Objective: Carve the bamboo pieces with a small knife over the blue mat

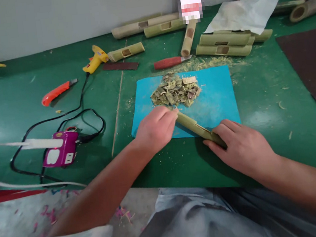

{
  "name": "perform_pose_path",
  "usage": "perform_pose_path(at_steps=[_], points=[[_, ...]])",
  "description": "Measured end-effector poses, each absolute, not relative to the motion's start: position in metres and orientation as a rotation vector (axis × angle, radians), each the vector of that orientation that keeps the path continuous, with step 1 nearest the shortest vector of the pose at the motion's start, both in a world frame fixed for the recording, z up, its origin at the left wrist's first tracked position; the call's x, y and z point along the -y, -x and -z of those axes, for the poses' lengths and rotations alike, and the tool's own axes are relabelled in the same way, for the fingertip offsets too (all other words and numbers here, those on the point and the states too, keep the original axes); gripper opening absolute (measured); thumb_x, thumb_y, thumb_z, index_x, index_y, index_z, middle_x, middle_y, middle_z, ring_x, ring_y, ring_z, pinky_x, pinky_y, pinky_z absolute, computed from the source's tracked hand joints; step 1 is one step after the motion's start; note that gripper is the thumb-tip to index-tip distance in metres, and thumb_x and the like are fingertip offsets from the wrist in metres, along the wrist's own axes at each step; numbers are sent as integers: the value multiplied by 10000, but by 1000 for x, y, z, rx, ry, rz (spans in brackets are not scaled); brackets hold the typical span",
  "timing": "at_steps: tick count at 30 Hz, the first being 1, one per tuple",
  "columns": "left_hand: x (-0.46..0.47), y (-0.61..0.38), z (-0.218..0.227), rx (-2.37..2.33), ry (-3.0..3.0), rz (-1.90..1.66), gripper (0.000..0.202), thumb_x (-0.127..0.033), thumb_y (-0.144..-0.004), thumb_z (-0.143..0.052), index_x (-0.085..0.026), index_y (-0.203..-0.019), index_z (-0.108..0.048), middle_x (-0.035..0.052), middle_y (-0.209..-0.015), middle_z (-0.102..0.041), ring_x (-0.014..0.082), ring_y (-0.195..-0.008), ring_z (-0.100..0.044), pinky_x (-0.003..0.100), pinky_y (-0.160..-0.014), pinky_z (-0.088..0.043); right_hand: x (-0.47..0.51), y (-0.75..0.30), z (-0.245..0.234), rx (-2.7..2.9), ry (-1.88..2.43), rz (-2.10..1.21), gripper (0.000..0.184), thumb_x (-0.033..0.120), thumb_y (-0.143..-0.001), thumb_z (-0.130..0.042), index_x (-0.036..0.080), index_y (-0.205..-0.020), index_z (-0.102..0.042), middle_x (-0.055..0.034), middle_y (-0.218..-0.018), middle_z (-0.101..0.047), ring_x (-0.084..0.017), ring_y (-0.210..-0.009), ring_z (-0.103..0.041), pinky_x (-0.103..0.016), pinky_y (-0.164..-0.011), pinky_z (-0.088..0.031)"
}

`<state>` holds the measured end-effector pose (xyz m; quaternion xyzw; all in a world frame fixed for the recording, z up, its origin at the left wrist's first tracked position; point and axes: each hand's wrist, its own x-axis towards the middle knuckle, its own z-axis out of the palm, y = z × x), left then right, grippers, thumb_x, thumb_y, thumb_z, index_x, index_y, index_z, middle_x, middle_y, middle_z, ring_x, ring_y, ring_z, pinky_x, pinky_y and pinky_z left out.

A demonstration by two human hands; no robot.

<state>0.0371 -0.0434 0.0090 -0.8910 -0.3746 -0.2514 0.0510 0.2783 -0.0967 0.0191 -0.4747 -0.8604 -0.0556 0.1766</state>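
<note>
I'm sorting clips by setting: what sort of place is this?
Likely a small craft workshop: there's a glue gun, an orange cutter and a notched bamboo tube being held.

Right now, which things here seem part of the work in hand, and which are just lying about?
Seemingly in use:
- bamboo tube, between left hand and right hand
- blue sheet
- scrap pile on it

Apparently lying about:
- orange cutter
- yellow glue gun
- purple adapter
- red-handled knife, though it may belong
</note>
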Motion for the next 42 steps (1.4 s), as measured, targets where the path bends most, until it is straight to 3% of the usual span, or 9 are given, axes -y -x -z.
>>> perform_pose_path(at_steps=[7, 14, 21, 31, 42], points=[[33, -39, -12, 1205, 2640, 822, 248, -214, -1042, -459, -105, -1108, -672, 71, -867, -683, 161, -809, -653, 277, -747, -553, 83, -290, -25, 2441, 1338, 366, 273, 378, -929, -601, 197, -728, -571, -35, -695, -572, -194, -662, -529, -329, -608, -350], [41, -51, -8, 1082, 2757, 704, 252, -179, -1035, -452, -82, -1149, -655, 49, -775, -638, 156, -724, -609, 261, -666, -507, 79, -289, -19, 2404, 1384, 223, 217, 352, -914, -607, 194, -769, -574, -46, -749, -590, -194, -708, -554, -316, -591, -348], [37, -45, -7, 1137, 2758, 731, 286, -213, -1058, -405, -107, -1132, -660, 59, -797, -636, 158, -744, -602, 268, -686, -505, 81, -287, -16, 2362, 1488, -33, 228, 399, -916, -585, 205, -795, -583, -52, -780, -613, -189, -699, -561, -310, -572, -330], [40, -45, -6, 1084, 2828, 696, 304, -220, -1053, -414, -117, -1174, -674, 52, -787, -637, 162, -753, -614, 275, -694, -522, 85, -284, -15, 2404, 1436, 58, 253, 371, -948, -542, 200, -764, -572, -49, -754, -585, -180, -679, -533, -311, -570, -310], [29, -36, -6, 1266, 2747, 911, 259, -231, -1033, -484, -127, -1119, -704, 75, -894, -697, 156, -820, -653, 280, -751, -535, 86, -285, -16, 2391, 1501, 7, 244, 390, -927, -569, 200, -779, -604, -53, -789, -612, -182, -712, -565, -308, -579, -333]])
